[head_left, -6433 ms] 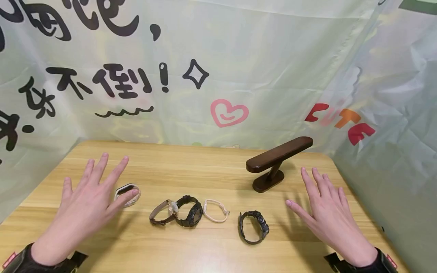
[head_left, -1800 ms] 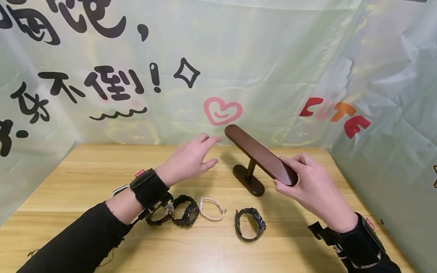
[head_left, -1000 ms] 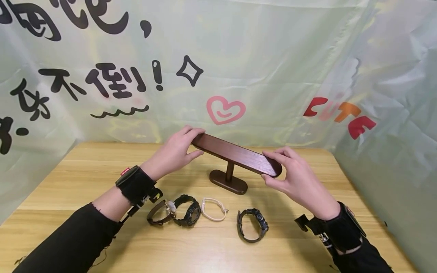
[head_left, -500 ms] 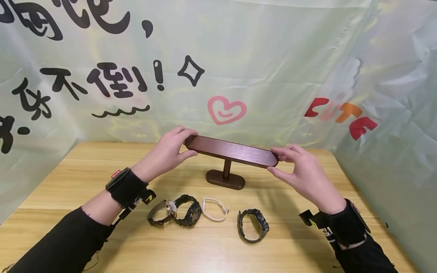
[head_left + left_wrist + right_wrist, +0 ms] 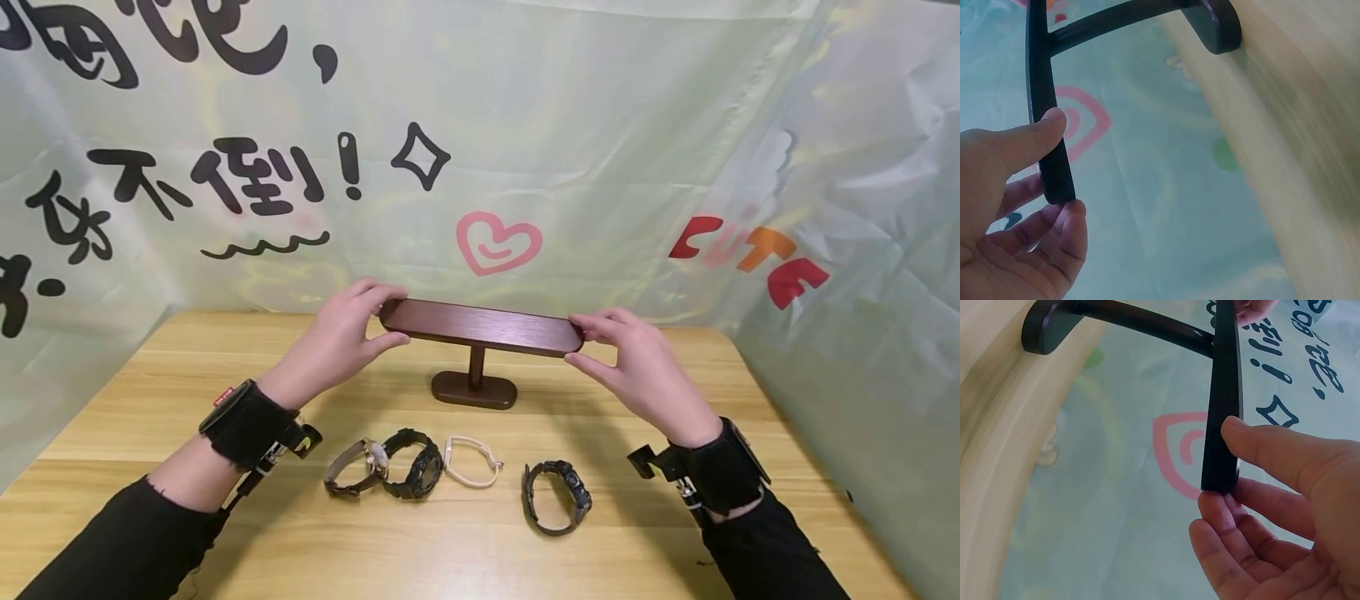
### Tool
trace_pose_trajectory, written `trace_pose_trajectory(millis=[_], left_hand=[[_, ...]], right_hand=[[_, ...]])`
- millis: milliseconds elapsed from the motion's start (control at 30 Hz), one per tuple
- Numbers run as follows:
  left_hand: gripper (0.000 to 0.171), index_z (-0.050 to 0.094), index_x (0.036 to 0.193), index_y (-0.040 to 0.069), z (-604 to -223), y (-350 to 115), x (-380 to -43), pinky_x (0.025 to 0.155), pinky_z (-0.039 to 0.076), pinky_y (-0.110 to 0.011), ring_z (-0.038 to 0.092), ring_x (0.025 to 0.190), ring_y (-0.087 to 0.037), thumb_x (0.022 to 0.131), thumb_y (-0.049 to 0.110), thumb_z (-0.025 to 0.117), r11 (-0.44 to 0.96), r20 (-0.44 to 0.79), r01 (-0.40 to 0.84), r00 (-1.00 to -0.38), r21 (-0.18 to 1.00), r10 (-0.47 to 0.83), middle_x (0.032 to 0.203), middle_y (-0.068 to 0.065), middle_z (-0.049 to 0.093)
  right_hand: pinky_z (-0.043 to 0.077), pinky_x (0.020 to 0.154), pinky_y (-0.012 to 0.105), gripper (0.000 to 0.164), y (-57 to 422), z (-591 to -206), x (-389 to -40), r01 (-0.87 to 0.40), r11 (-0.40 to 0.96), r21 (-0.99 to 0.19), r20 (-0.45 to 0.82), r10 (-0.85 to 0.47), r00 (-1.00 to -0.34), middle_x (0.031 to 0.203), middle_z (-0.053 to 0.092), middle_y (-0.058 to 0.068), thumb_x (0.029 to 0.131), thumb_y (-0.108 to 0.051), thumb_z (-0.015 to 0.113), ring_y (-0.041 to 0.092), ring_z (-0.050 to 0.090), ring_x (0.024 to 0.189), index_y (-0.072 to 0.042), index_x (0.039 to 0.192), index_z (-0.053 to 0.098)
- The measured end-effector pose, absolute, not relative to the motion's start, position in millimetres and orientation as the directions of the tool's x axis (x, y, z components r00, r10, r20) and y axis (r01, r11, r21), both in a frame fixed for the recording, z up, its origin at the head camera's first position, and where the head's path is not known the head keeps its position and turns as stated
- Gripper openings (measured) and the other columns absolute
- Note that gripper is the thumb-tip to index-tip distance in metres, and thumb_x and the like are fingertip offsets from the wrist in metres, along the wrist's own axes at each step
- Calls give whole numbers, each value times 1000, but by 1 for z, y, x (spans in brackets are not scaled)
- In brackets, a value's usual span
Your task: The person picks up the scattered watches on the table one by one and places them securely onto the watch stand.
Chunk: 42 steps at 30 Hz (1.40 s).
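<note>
A dark brown wooden T-shaped watch stand (image 5: pixel 480 327) is toward the back middle of the table, its long bar nearly level across the head view. My left hand (image 5: pixel 341 333) grips the bar's left end, thumb on the near edge and fingers on the far side and tip. At the opposite end my right hand (image 5: pixel 648 367) pinches the bar in the same way. Both wrist views show the bar's ends between thumb and fingers; the post and the oval base (image 5: pixel 1213 28) lie beyond the left hand.
In front of the stand lie a brown-strap watch (image 5: pixel 356 468), a black watch (image 5: pixel 412 464) touching it, a thin pale pink band (image 5: pixel 472 461) and another black watch (image 5: pixel 557 497). A printed cloth (image 5: pixel 600 125) hangs behind the wooden table (image 5: pixel 480 550).
Both hands were spread apart over the table at first. Then the right and the left took hold of the stand, which has turned and shifted left. The watches in view stay put.
</note>
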State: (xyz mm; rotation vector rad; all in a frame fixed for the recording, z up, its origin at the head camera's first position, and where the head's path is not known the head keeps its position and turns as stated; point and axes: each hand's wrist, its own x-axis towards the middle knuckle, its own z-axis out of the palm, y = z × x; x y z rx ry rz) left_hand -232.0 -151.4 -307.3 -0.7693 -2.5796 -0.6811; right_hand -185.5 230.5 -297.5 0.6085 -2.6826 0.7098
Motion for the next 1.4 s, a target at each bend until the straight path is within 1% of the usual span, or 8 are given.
trace_pose_trajectory(millis=[100,233,333,400,533,767,1100,1400], left_hand=[[55,67,137,0,-306,-159,-229,94,57,-50,66,107,-34,90,18,89,743,457,565,-800,358,389,125,-19,68],[54,69,136,2,-304,-168,-224,79,55,-41,66,96,-31,89,17,90,754,455,542,-814,371,362,120,-16,70],[53,69,138,3,-302,-172,-221,73,51,-36,65,88,-29,90,17,88,765,444,519,-828,380,341,116,-15,70],[52,69,137,3,-301,-175,-218,73,52,-36,65,87,-29,91,16,88,769,441,509,-835,388,330,114,-14,71],[49,71,135,3,-301,-179,-214,78,57,-39,68,96,-29,91,15,87,766,441,498,-841,407,313,115,-14,72],[51,70,137,1,-305,-183,-207,81,63,-46,69,103,-31,90,14,88,751,443,476,-855,458,271,120,-17,73],[50,70,136,1,-306,-185,-205,85,65,-48,73,103,-32,91,16,88,725,437,457,-868,515,237,123,-19,74],[50,70,136,1,-307,-188,-204,85,66,-47,73,102,-32,91,15,88,723,433,446,-873,527,223,124,-20,74]], right_hand=[[59,104,53,47,226,-298,-190,-474,777,-415,380,-326,-866,130,69,18,98,-17,81,39,72,118,-2,141,69],[59,104,53,47,220,-298,-195,-472,767,-434,374,-324,-869,131,69,18,98,-16,81,39,72,120,-2,141,68],[59,105,53,47,217,-298,-198,-468,759,-453,372,-315,-873,131,69,18,97,-16,81,38,72,120,-3,141,69],[59,106,52,47,215,-299,-200,-465,752,-467,371,-310,-875,130,70,18,97,-15,81,37,73,119,-3,141,69],[60,107,50,47,213,-301,-202,-461,741,-488,366,-306,-879,131,69,18,97,-15,82,36,72,120,-3,141,69],[60,107,48,47,208,-305,-203,-466,725,-508,366,-308,-878,129,70,16,96,-14,82,34,73,120,-3,140,69],[62,104,47,45,206,-304,-202,-438,724,-534,366,-269,-891,131,72,18,96,-13,83,33,75,115,-1,137,70],[62,105,48,46,205,-307,-204,-460,722,-516,368,-298,-881,129,72,17,97,-13,81,34,74,117,-2,140,69]])
